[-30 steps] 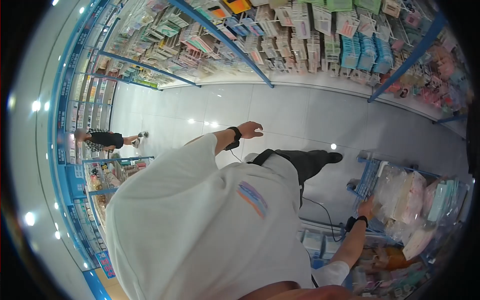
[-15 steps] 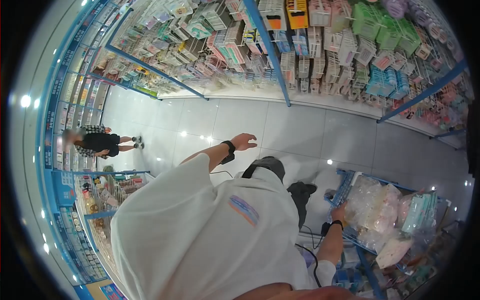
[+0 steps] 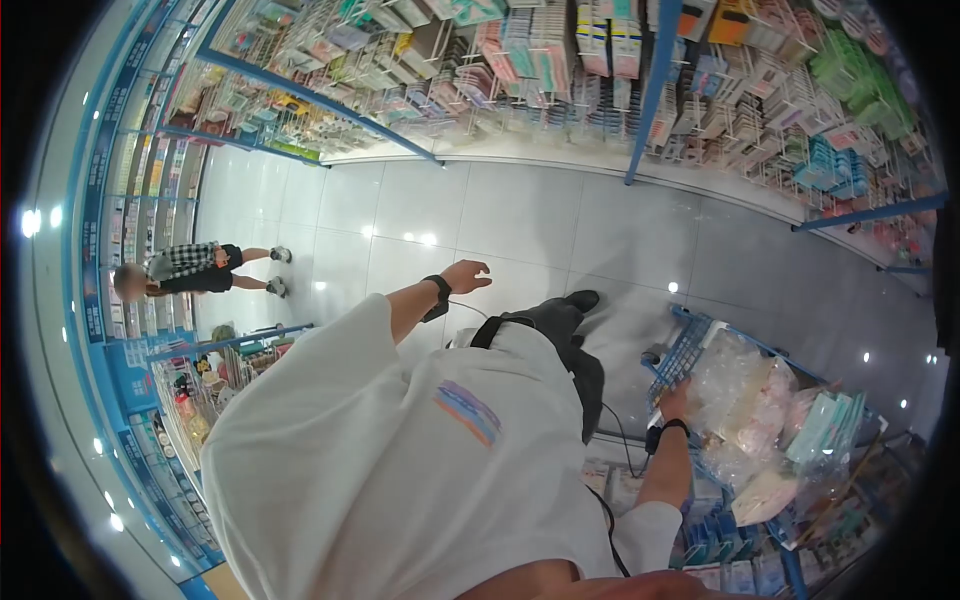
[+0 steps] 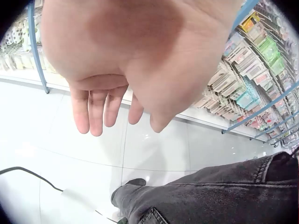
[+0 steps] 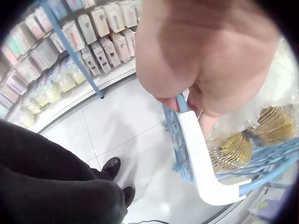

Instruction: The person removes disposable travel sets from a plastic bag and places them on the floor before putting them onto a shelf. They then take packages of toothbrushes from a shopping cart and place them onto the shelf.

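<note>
My right hand (image 3: 675, 400) grips the blue tube handle of a wheeled mesh cart (image 3: 683, 345); in the right wrist view its fingers curl round the tube beside a white plastic corner piece (image 5: 202, 168). Clear plastic bags (image 3: 728, 375) and pale teal packs (image 3: 825, 425) fill the cart. Close under the right hand lie gold pleated packets (image 5: 233, 153) in clear wrap. My left hand (image 3: 465, 275) hangs over the aisle, holding nothing. Its fingers (image 4: 96, 112) droop loosely in the left wrist view.
Tall racks of hanging packets (image 3: 545, 60) with blue posts (image 3: 655, 95) line the far side of the aisle. More racks (image 3: 715, 530) stand close beside the cart. Down the glossy tiled floor (image 3: 410, 205), another person (image 3: 205, 270) stands near shelves. A black cable (image 3: 625, 440) hangs by my legs.
My legs have stepped, and the racks have shifted rightward in the head view. The right hand keeps its grip on the cart handle. The other person has turned and moved an arm.
</note>
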A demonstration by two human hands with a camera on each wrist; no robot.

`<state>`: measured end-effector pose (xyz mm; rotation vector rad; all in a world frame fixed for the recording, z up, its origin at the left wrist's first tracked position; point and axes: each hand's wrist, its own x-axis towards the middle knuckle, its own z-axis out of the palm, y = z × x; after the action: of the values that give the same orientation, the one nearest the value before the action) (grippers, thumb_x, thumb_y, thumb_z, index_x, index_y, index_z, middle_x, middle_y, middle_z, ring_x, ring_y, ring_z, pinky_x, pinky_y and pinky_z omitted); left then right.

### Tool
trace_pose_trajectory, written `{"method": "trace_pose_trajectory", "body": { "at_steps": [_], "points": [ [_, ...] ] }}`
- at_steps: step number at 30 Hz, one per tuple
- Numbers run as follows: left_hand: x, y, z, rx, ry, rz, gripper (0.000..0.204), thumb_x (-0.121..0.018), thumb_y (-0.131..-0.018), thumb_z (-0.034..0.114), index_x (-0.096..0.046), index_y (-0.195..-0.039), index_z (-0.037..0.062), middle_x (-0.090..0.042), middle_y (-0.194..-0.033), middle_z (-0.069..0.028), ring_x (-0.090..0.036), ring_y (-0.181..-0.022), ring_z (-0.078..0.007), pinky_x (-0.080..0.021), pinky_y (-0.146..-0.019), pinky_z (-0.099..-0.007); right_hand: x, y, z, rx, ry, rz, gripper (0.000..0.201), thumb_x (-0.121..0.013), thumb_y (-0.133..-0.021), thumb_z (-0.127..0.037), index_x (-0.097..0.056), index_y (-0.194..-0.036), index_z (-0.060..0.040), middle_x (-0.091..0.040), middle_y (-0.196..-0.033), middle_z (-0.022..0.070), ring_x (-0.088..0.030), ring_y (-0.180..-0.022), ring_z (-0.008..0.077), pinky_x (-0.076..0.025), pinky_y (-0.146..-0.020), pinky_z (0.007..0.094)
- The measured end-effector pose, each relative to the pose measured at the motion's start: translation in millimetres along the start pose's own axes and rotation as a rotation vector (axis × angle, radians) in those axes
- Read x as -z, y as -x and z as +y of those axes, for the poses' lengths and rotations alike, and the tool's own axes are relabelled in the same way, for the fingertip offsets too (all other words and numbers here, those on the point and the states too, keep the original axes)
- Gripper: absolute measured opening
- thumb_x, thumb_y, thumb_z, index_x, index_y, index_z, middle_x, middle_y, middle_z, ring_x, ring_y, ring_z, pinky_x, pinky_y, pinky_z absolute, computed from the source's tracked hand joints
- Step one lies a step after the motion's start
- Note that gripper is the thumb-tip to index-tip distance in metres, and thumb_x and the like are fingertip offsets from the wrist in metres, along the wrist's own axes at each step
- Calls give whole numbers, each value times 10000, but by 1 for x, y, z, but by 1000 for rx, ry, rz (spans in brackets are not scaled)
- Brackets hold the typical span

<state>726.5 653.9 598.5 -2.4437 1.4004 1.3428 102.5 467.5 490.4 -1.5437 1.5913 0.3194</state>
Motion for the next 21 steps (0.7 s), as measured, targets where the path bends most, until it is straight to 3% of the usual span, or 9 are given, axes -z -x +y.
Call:
{"method": "trace_pose_trajectory", "body": {
  "at_steps": [8, 10, 12, 14, 16, 18, 19, 21],
  "points": [
    [-15, 70, -70, -24, 68, 71, 469, -659, -948, 438, -665, -1257, 85, -696, -1191, -190, -657, -1121, -352, -523, -967, -434, -86, 11, -40, 140, 32, 74, 834, -557, -958, -61, -11, -1587, -19, -540, -1419, 294, -585, -1227, 441, -482, -1025, 475],
    [-15, 91, -88, 5, 82, 52, 459, -663, -948, 428, -665, -1256, 87, -694, -1201, -192, -659, -1117, -352, -526, -963, -431, -101, 26, -61, 104, 119, 71, 788, -543, -979, -74, -43, -1577, 47, -622, -1270, 325, -632, -1132, 444, -517, -943, 498],
    [-6, 113, -95, 38, 76, 74, 465, -664, -949, 437, -666, -1256, 89, -694, -1209, -186, -661, -1115, -349, -528, -960, -429, -110, 41, -87, 48, 53, 18, 804, -543, -946, -64, -55, -1582, 0, -593, -1321, 326, -598, -1193, 458, -487, -1004, 501],
    [-2, 124, -111, -39, 43, 116, 467, -654, -941, 453, -671, -1240, 95, -695, -1213, -178, -648, -1132, -362, -519, -969, -451, -119, 45, -103, 23, 53, -8, 797, -538, -944, -84, -74, -1588, -13, -630, -1245, 331, -613, -1156, 464, -484, -992, 513],
    [6, 127, -127, -45, 57, 143, 464, -660, -937, 449, -673, -1239, 96, -697, -1204, -182, -656, -1120, -355, -526, -957, -448, -127, 49, -119, 61, 121, 44, 792, -532, -935, -97, -96, -1592, -29, -652, -1181, 331, -640, -1090, 465, -512, -931, 524],
    [17, 130, -136, 9, 104, 151, 463, -664, -936, 444, -674, -1232, 88, -704, -1198, -172, -662, -1109, -352, -530, -949, -444, -130, 67, -152, 2, 119, -60, 763, -524, -956, -88, -98, -1588, -47, -659, -1153, 322, -670, -1005, 451, -533, -831, 522],
    [22, 129, -141, -1, 116, 172, 464, -666, -935, 444, -675, -1229, 86, -712, -1175, -172, -670, -1094, -351, -537, -934, -438, -114, 100, -188, 1, 41, -52, 664, -539, -942, -94, -241, -1534, -41, -663, -1148, 321, -658, -1042, 470, -527, -861, 531],
    [37, 122, -154, -15, 150, 198, 464, -666, -936, 442, -674, -1231, 85, -714, -1167, -172, -673, -1089, -349, -540, -928, -436, -143, 78, -183, 71, 77, 21, 596, -544, -932, -92, -318, -1479, -30, -665, -1136, 324, -650, -1055, 479, -525, -875, 532]
  ]
}}
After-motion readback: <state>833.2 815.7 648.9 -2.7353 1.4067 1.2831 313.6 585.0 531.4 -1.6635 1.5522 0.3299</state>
